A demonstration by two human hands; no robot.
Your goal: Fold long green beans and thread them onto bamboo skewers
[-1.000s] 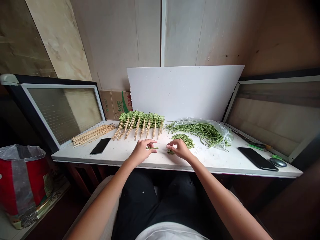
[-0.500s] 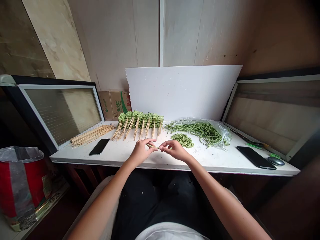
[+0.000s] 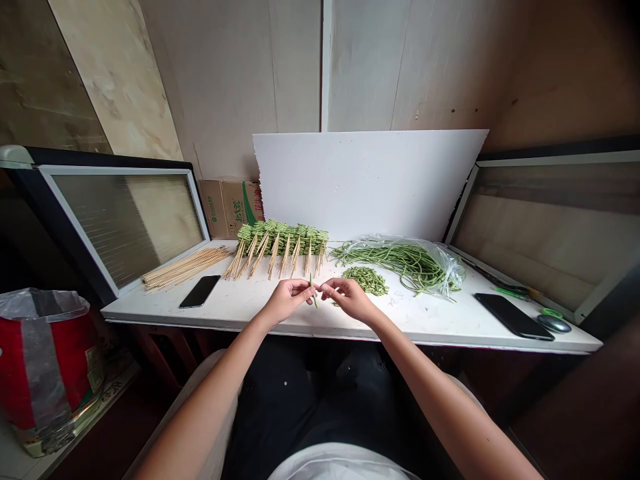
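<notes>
Between my hands a short green bean piece [image 3: 311, 283] stands nearly upright. My left hand [image 3: 289, 300] pinches it at the fingertips. My right hand [image 3: 349, 297] is closed close beside it, its fingertips together; what they grip, if anything, is too small to make out. Just behind my right hand lies a pile of cut bean pieces [image 3: 367, 280]. Stacked skewered beans [image 3: 283, 241] rest behind my left hand, their sticks pointing toward me. Long whole beans [image 3: 400, 260] lie partly in a clear plastic bag [image 3: 451, 267].
Bare wooden skewers [image 3: 185, 267] and a phone [image 3: 200, 292] are on the table [image 3: 260, 320] at left. Another phone [image 3: 513, 316] and a dark oval object [image 3: 553, 323] sit at right. A white board [image 3: 370, 183] and a cardboard box [image 3: 227, 208] stand behind.
The bean piece has turned from lying roughly level between my hands to nearly upright at my left fingertips. My hands have otherwise barely moved.
</notes>
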